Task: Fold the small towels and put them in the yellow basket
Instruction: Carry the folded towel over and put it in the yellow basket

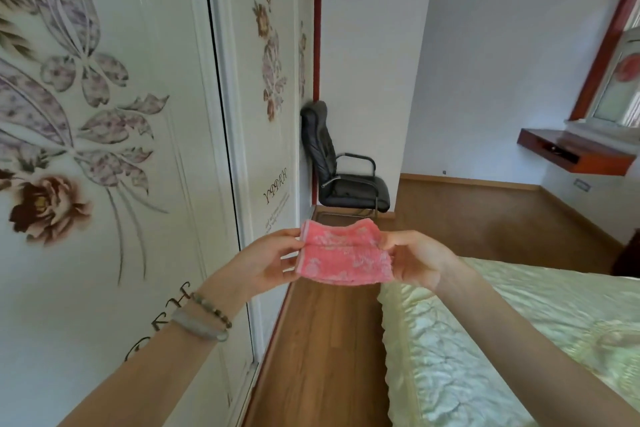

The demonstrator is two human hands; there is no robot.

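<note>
A small pink towel (346, 258) with a pale woven pattern hangs in the air just below the middle of the view, toward 6 o'clock, above the wooden floor (322, 340). It looks doubled over, with one layer's edge running across it. The left hand (266, 262) pinches its 9 o'clock end, thumb on top and fingers underneath, and the right hand (415, 262) pinches its 3 o'clock end the same way, so the cloth is stretched between them. The left wrist carries a beaded bracelet (212, 309) and a pale bangle (199, 326). From 8 to 11 o'clock stand white wardrobe doors (114, 114) printed with flowers. One panel bears a dark word (277, 188) that looks like HAPPY with its letters running backwards, and the finer lines under it are too small to read. Larger dark lettering (162, 319) at 8 o'clock is partly hidden by the forearm and cannot be made out. A black chair (343, 180) stands at 12 o'clock beyond the towel. A bed (519, 340) with a pale green cover lies at 4 o'clock, and a red-brown shelf (575, 152) hangs on the wall at 2 o'clock.
</note>
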